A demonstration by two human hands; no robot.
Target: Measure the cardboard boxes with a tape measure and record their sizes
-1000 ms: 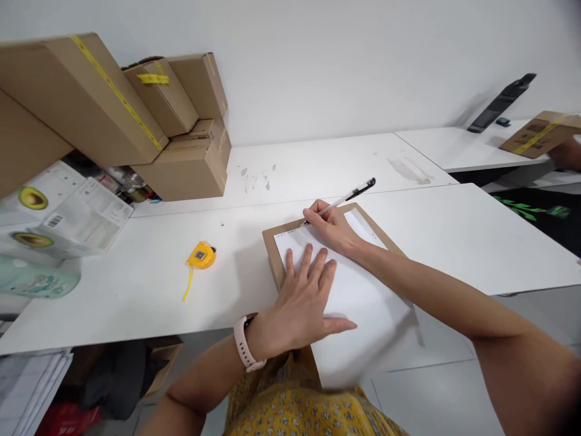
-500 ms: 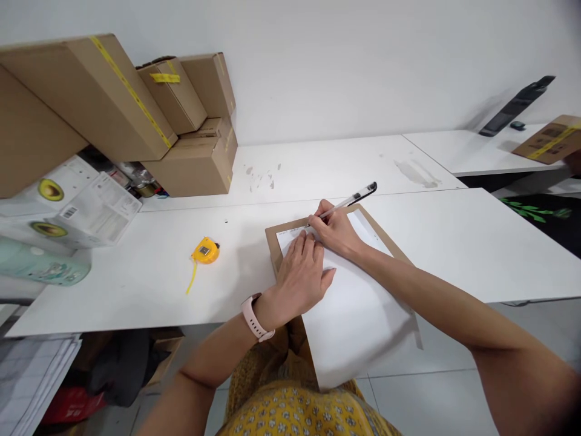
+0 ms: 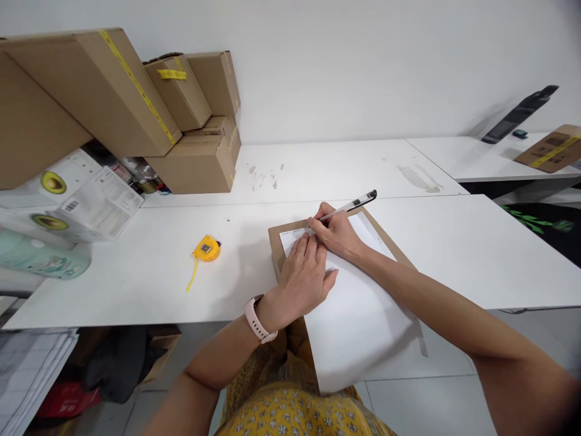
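A white sheet of paper (image 3: 358, 327) lies over a cardboard box (image 3: 278, 240) at the table's front edge, its lower end hanging past the edge. Pressed flat on the paper is my left hand (image 3: 305, 272), fingers extended, a pink-banded watch (image 3: 259, 319) on the wrist. My right hand (image 3: 336, 231) grips a pen (image 3: 351, 203) with a clear barrel and black cap end. The pen's tip meets the paper near its top edge, where a short line of small handwriting (image 3: 293, 232) shows. The words are too small to read.
On the white table (image 3: 158, 290) a yellow tape measure (image 3: 207, 249) lies left of my hands, its tape partly out. Cardboard boxes (image 3: 195, 163) are stacked at the back left, near an avocado-print carton (image 3: 91, 203) and a green bottle (image 3: 45, 257). A black bottle (image 3: 517, 115) stands far right.
The handwriting on the paper has grown slightly longer to the right. The pen is tilted a little lower. My left hand stays on the sheet, and the whole view has shifted slightly.
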